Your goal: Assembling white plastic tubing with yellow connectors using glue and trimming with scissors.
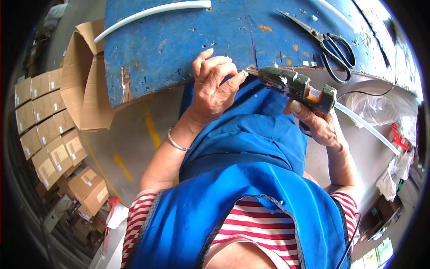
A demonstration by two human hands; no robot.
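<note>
Glue work looks under way rather than finished in the head view: the right hand [320,123] is clamped around the grip of a green hot glue gun [293,86], a clear glue stick [365,126] trailing from its back, and the nozzle meets the pinched fingertips of the left hand [215,87] just off the near edge of the blue worktable [179,40]. Whatever small thing those closed fingers pinch is too tiny to tell, so how much remains cannot be judged; black scissors [329,45] and a white tube [152,12] lie untouched farther back on the table.
</note>
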